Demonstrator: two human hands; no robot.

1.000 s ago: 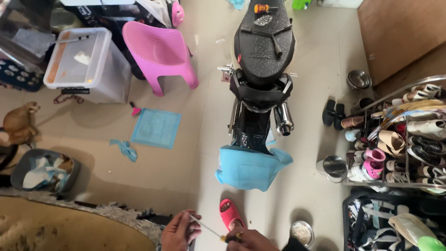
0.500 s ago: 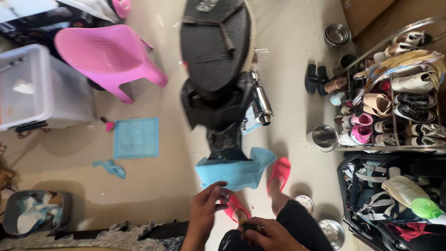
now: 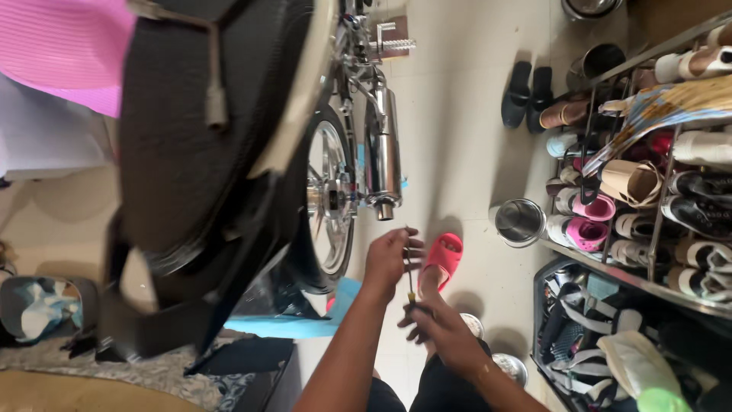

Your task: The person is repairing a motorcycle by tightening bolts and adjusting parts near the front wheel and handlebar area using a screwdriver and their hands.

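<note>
While the left hand (image 3: 390, 259) pinches the upper end of a thin screwdriver (image 3: 409, 276) and the right hand (image 3: 436, 329) closes round its handle, the tool sits just below the exhaust (image 3: 382, 156) and has not yet touched the motorbike (image 3: 221, 152), so I judge the work on it barely begun. Right of the exhaust, a steel pot (image 3: 519, 222) stands on the floor with nothing showing inside, the rack (image 3: 648, 191) holds rows of shoes, and a black crate (image 3: 557, 267) below is stuffed with straps and bags.
</note>
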